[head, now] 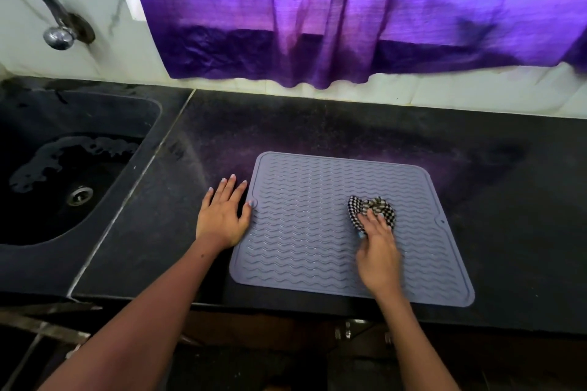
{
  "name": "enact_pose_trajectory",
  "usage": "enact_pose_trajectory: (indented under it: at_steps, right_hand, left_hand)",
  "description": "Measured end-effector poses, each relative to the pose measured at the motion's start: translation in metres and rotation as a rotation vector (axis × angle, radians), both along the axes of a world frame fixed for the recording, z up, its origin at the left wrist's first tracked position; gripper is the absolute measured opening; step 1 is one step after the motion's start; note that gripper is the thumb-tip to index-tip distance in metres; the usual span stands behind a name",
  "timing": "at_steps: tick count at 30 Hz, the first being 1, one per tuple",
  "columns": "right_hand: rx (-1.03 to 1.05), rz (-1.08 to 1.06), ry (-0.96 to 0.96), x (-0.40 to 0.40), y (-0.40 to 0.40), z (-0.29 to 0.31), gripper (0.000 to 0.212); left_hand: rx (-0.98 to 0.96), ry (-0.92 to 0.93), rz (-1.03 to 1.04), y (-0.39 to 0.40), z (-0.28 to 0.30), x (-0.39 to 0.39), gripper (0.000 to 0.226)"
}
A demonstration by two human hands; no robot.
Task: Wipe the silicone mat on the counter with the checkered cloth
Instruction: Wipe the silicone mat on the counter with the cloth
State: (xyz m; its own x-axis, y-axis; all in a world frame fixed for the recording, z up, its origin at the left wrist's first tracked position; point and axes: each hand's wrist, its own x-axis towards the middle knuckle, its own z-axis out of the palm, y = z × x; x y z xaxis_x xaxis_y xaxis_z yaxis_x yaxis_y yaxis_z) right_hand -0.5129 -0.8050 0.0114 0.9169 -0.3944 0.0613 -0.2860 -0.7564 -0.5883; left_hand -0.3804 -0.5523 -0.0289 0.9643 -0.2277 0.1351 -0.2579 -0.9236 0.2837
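Observation:
A grey silicone mat [311, 216] with wavy ridges lies flat on the black counter [317, 124], its front edge near the counter's front edge. A bunched black-and-white checkered cloth [370, 208] sits on the mat's right half. My right hand [378, 251] grips the cloth from the near side, fingers curled onto it. My left hand [224, 216] lies flat on the counter at the mat's left edge, fingers straight, thumb touching the mat's rim.
A dark sink [79, 124] with water pooled around its drain [79, 195] is sunk into the counter at the left. A metal tap [58, 36] juts from the wall above it. A purple curtain [349, 9] hangs behind the counter.

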Motion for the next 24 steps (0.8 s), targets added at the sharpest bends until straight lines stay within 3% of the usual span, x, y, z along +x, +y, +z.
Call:
enact_pose_trajectory:
  at_steps: [2, 4, 8, 12, 14, 18, 21, 22, 24]
  right_hand:
    - [0.467, -0.170, -0.075, 0.003, -0.007, 0.019, 0.050]
    - [0.706, -0.321, -0.186, 0.005, -0.016, 0.033, 0.046]
    - [0.247, -0.206, -0.209, 0.006, -0.024, 0.042, 0.052]
    - [-0.187, -0.009, 0.165, 0.005, -0.008, 0.010, 0.067]
    - [-0.332, 0.026, 0.222, 0.002, -0.004, -0.004, 0.071]
    - [-0.337, 0.026, 0.229, 0.002, -0.007, -0.007, 0.076]
    - [-0.262, 0.017, 0.114, 0.001, -0.004, -0.007, 0.073]
    - [-0.150, -0.019, 0.031, 0.000, -0.005, -0.005, 0.068]
    - [0.309, -0.247, -0.120, 0.003, -0.010, 0.010, 0.054]
  left_hand:
    - [0.003, -0.003, -0.003, 0.000, 0.001, -0.001, 0.079]
    - [0.005, 0.003, -0.005, -0.001, 0.001, -0.002, 0.080]
    - [0.000, 0.001, -0.005, -0.001, 0.001, -0.001, 0.079]
    - [-0.006, 0.000, -0.007, 0.000, 0.000, -0.001, 0.079]
    - [-0.002, 0.000, -0.012, 0.000, 0.000, -0.001, 0.079]
    - [-0.001, 0.015, -0.015, 0.000, 0.002, -0.001, 0.081]
    - [-0.006, 0.013, -0.018, 0.000, 0.002, -0.001, 0.081]
    - [-0.012, 0.011, -0.018, 0.000, 0.002, -0.002, 0.081]
    - [-0.008, 0.008, -0.019, 0.001, 0.002, -0.001, 0.081]
